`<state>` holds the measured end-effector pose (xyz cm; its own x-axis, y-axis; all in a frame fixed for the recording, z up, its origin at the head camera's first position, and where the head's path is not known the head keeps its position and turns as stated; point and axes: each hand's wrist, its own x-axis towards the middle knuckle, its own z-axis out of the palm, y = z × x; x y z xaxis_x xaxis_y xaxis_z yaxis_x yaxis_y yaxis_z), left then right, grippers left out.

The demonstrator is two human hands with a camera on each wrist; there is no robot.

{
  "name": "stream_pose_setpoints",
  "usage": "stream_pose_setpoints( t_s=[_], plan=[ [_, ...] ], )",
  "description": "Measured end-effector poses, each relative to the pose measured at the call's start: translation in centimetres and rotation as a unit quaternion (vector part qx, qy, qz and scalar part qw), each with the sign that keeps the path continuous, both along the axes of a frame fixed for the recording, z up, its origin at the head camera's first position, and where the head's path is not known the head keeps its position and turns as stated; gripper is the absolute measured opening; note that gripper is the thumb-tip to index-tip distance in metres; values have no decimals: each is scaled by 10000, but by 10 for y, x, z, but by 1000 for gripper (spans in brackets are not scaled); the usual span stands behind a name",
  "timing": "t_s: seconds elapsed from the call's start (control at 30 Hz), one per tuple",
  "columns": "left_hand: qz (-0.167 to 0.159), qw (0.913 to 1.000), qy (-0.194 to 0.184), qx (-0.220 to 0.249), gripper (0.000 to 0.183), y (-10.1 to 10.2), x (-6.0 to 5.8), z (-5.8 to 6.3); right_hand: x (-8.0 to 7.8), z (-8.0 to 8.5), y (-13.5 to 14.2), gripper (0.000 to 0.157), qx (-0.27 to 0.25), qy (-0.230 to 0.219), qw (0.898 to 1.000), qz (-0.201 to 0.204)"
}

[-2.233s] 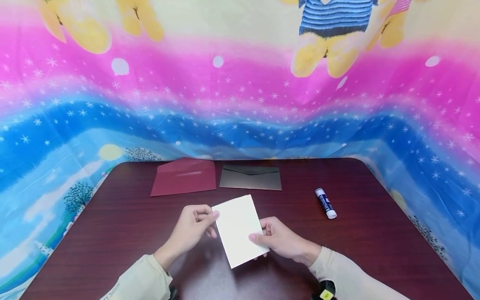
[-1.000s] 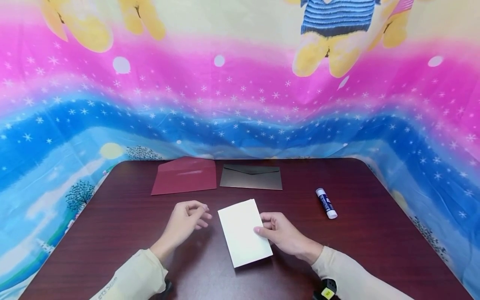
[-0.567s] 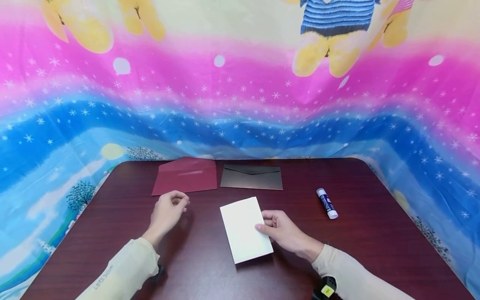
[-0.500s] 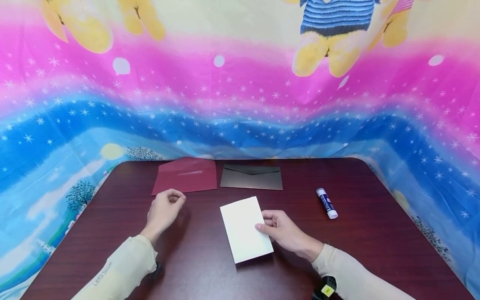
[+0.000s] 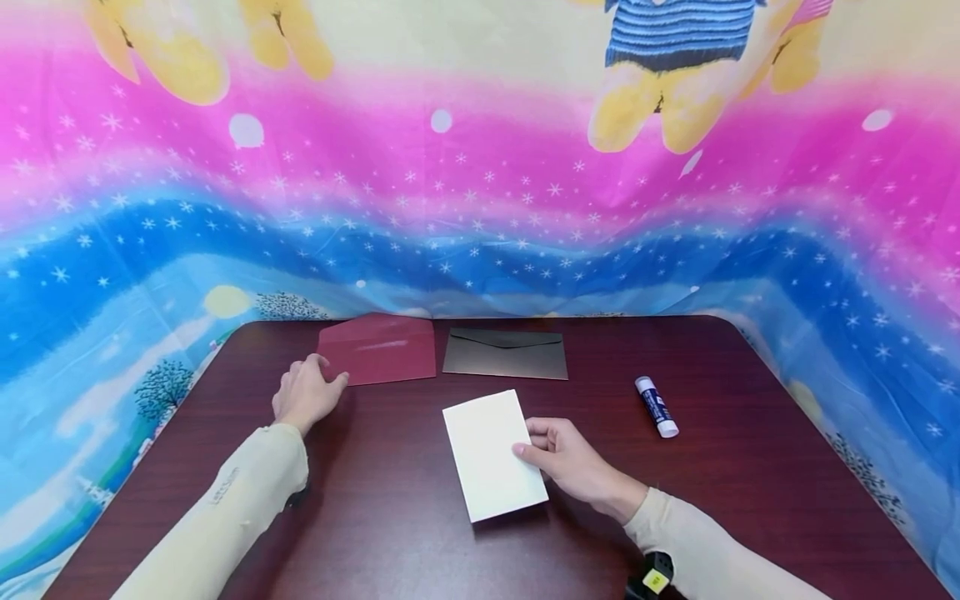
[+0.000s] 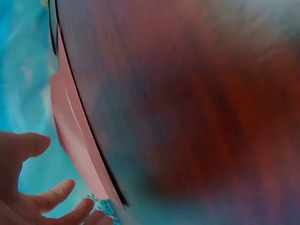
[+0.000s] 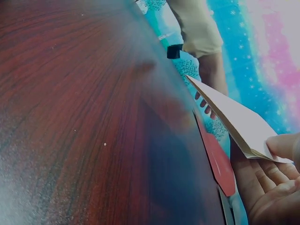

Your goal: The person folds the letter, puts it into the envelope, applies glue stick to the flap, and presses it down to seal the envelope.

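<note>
A white folded card (image 5: 491,462) is held tilted over the table, its edges showing layered paper (image 7: 225,117) in the right wrist view. My right hand (image 5: 577,467) pinches its right edge, thumb on top and fingers underneath. My left hand (image 5: 307,392) is at the left end of a dark red envelope (image 5: 386,354), overlapping its corner in the head view. In the left wrist view the fingers of that hand (image 6: 28,187) are spread apart beside the envelope, with nothing between them. The envelope's flap points toward the back.
Right of the red envelope lies a dark grey-brown envelope (image 5: 504,360), its flap folded down. A glue stick (image 5: 656,407) with white ends rests on the right side of the dark wooden table (image 5: 735,483). A printed cloth (image 5: 480,208) hangs behind the table.
My left hand has let go of the card and moved left and back to the red envelope, its fingers spreading. My right hand still holds the card, shifted slightly right.
</note>
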<state>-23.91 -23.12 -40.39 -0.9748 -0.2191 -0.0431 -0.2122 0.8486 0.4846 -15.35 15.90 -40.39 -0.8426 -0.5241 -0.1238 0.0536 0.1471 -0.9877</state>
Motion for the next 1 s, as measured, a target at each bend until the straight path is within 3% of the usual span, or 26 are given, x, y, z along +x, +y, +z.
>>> stream_pose_setpoints(
  t_s=[0.33, 0.63, 0.83, 1.0],
  plan=[
    [359, 9964, -459, -622, 80, -17, -20, -11, -1, -3, 2, 39, -18, 45, 10000, 34],
    [708, 9869, -1104, -941, 102, -18, -33, -16, -1, -3, 1, 37, 73, 119, 9999, -8],
    [635, 9784, -1376, -1403, 97, -21, -36, -17, -1, -3, 1, 38, 87, 106, 9999, -5],
    [468, 9773, -1578, -1335, 92, -24, -35, -11, 0, -2, 2, 37, 96, 102, 9999, 8]
  ],
)
